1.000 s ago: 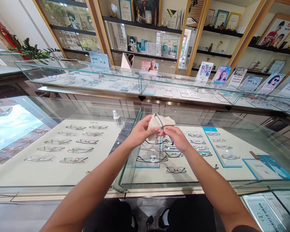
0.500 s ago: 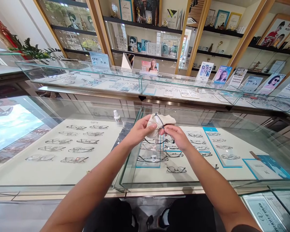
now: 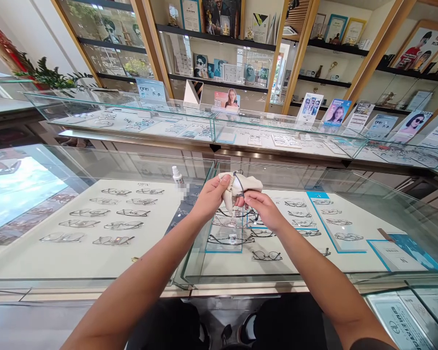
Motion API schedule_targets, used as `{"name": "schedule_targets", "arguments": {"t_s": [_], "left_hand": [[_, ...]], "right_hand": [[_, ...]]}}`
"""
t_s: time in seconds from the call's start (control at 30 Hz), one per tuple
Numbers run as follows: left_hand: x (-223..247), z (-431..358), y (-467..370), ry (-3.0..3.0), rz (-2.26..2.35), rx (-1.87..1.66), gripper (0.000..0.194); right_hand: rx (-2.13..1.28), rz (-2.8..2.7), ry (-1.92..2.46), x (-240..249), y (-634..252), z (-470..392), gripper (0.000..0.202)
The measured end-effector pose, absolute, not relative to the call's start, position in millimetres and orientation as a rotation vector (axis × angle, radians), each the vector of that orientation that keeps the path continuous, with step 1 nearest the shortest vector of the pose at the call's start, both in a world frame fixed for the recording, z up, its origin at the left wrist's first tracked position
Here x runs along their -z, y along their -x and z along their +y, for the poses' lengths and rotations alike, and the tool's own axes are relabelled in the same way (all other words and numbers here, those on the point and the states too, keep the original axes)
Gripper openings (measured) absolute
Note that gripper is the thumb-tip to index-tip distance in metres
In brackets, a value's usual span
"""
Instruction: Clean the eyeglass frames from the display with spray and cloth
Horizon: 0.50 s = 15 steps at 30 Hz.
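Above the glass counter, my left hand [image 3: 210,197] pinches the left side of a cream cloth [image 3: 250,183], thumb on top. The cloth is wrapped around part of a pair of dark-framed glasses [image 3: 240,182]; one rim shows at its middle. My right hand [image 3: 263,208] has its fingers closed at the lower right edge of the cloth, on the glasses' frame. A thin dark temple hangs beneath the hands. The fingertips under the cloth are partly hidden.
A glass display case [image 3: 200,287] with rows of eyeglasses lies below my hands. A white spray bottle [image 3: 176,175] stands beyond my left hand. Farther back is another glass case [image 3: 214,127] with upright advertising cards, before wall shelves.
The cloth has shifted slightly left and its left part now folds downward. My left thumb has moved up and left on it; my right hand has moved slightly left.
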State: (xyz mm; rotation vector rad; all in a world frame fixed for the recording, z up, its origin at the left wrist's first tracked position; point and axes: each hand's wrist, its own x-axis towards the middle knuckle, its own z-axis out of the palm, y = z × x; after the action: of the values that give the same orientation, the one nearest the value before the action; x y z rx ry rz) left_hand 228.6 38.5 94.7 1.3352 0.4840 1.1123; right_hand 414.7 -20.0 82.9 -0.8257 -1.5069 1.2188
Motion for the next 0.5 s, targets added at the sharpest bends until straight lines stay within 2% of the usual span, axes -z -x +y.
{"name": "schedule_targets", "arguments": {"t_s": [0.2,0.37,0.5], "left_hand": [[-94,46,-227,-1.243,0.521,-1.222,0.059],[-85,40,-232,-1.359,0.527,-1.088,0.059],[-80,31,-238,-1.464,0.558,-0.987,0.060]], "right_hand": [[-1.071,-1.366,0.768,-93,-432,-15,0.031],[-0.983,-1.259,0.763,-98,-437,-16,0.028],[-1.059,-1.208,0.761,-97,-434,-15,0.028]]}}
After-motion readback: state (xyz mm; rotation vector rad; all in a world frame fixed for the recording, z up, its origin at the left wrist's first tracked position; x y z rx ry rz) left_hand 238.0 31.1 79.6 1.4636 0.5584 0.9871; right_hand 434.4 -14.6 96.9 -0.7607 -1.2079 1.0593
